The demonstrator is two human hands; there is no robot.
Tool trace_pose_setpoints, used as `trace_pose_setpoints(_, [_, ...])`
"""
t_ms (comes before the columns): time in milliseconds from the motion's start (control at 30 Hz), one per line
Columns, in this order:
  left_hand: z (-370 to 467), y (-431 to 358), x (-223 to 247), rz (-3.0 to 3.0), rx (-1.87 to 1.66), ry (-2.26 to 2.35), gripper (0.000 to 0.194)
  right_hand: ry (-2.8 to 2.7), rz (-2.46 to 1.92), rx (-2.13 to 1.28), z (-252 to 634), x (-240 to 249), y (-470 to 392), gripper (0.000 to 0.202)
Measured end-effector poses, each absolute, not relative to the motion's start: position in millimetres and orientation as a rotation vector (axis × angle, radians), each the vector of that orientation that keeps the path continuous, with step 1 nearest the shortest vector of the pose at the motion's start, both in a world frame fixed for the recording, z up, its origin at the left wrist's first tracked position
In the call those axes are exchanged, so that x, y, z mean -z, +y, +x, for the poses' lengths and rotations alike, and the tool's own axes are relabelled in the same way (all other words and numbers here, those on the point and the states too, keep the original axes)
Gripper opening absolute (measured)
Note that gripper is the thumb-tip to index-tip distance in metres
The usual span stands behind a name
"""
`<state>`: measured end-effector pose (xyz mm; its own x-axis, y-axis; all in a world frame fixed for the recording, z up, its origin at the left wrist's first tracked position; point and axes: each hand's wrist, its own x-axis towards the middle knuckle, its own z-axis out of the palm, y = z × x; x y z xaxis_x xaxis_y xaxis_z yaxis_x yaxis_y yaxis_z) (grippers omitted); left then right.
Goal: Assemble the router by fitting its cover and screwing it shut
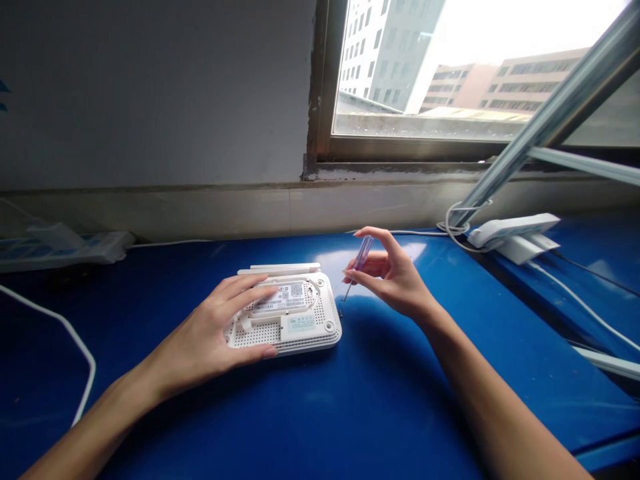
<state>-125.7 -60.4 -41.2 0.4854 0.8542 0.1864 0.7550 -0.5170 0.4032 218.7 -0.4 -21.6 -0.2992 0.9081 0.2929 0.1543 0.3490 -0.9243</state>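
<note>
A white router lies with its labelled, vented underside up on the blue table, its antennas folded along the far edge. My left hand spans the router's left part, fingers over the top and thumb along the near side, holding it in place. In my right hand is a small screwdriver with a clear purple handle, pinched between thumb and fingers. Its thin shaft points down, just right of the router. Close to the tip, small dark screws lie on the table; their exact number is hard to make out.
White power strips stand at the right and at the left, with cables trailing over the blue table. A slanted metal pole rises at the right. Behind are a wall and a window.
</note>
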Motion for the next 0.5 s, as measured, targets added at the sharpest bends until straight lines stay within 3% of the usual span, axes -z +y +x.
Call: trace_pose_setpoints(500, [-115.1,-66.3,34.7,2.389,-0.605,1.485,0.080,-1.642,-0.763,-1.036,192.7,-6.2,-28.7,0.061])
